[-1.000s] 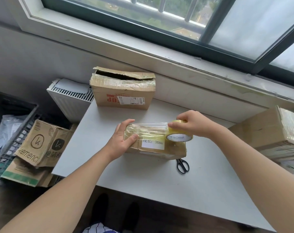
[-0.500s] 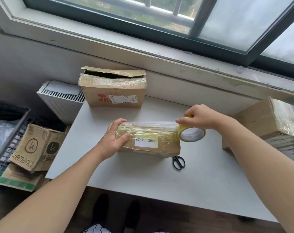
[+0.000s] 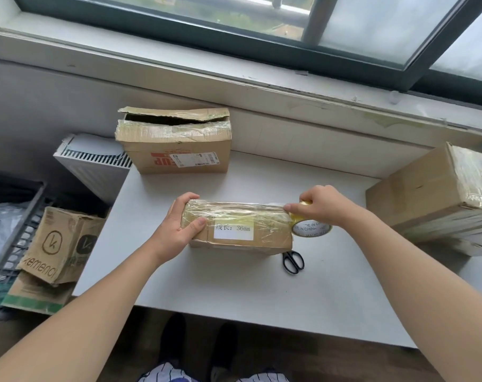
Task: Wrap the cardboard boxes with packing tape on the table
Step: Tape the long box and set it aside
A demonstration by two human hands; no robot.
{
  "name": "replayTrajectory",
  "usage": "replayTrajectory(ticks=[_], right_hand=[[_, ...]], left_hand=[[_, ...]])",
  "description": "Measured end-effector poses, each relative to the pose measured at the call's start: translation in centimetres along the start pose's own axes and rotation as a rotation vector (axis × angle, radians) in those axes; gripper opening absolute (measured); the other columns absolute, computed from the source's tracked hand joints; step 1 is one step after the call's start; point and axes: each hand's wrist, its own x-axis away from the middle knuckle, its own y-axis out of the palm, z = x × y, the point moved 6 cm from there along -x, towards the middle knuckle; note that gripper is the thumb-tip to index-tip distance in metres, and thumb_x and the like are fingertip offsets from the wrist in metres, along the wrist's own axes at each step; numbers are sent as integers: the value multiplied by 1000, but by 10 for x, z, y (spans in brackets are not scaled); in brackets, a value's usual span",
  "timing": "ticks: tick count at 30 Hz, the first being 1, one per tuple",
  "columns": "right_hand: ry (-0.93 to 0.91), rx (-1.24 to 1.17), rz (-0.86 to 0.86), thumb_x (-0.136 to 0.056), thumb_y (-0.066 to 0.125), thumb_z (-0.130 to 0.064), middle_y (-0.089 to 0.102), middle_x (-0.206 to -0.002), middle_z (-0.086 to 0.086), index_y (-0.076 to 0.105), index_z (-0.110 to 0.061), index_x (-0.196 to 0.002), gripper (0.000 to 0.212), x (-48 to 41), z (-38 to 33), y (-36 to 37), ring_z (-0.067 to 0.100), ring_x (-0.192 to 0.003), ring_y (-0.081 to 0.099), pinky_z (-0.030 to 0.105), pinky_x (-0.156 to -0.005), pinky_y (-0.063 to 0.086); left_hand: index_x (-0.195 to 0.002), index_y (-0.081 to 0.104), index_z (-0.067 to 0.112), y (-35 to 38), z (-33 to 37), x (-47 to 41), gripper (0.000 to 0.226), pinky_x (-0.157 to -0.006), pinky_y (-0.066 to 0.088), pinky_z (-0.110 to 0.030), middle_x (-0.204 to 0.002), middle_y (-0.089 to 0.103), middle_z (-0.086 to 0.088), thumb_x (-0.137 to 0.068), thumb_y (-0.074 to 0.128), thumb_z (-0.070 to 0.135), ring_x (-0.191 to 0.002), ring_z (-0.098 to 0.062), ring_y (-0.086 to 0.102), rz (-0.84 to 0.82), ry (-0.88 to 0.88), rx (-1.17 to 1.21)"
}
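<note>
A small cardboard box [image 3: 242, 230] with a white label lies in the middle of the white table [image 3: 234, 288], covered in shiny clear tape. My left hand [image 3: 179, 227] grips its left end, thumb on the front face. My right hand [image 3: 320, 206] holds a yellowish packing tape roll [image 3: 311, 228] at the box's right end, with the index finger on the top right edge. A strip of tape runs along the box top to the roll.
Black scissors [image 3: 292, 261] lie just in front of the box's right corner. An open, taped box [image 3: 176, 142] stands at the back left, a large taped box [image 3: 441, 199] at the right. A radiator [image 3: 92, 161], a wire basket and cartons sit off the table's left edge.
My right hand carried the tape roll from over the box's right part out past its right end, then down against that end. My left hand kept its grip.
</note>
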Motion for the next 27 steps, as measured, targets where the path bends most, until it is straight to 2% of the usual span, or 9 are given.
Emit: replayTrajectory(ticks=[10,15,23,27], right_hand=[[-20,-44,107,-87,66,-62,46,-54,3,59,-13,-61,56,15,-10,-38,19,-55,45,32,-55,32],[28,-20,32,-89,65,-63,42,-54,3,51,-13,-59,59,13,-4,-14,19,-55,42,33,-52,26],[66,-129,6,-88,66,-65,37,-56,1,47,-14,-59,62,8,10,12,17,-55,36,32,-53,24],[72,-173,4,-88,65,-65,35,-55,-2,45,-16,-56,62,6,13,17,16,-55,36,31,-54,25]], left_hand=[[-126,39,63,-1,3,-1,47,-105,49,-41,-133,54,-1,-84,60,62,-118,-17,60,7,-12,-21],[-127,39,63,-2,1,0,51,-109,46,-50,-137,51,-4,-80,59,69,-124,-25,56,2,-12,-40],[-129,38,61,-2,1,2,53,-104,50,-43,-137,50,-3,-80,58,69,-121,-22,59,-7,-34,-35],[-132,36,63,-1,3,3,55,-109,47,-44,-140,47,1,-81,56,70,-124,-18,55,-34,-41,-75]])
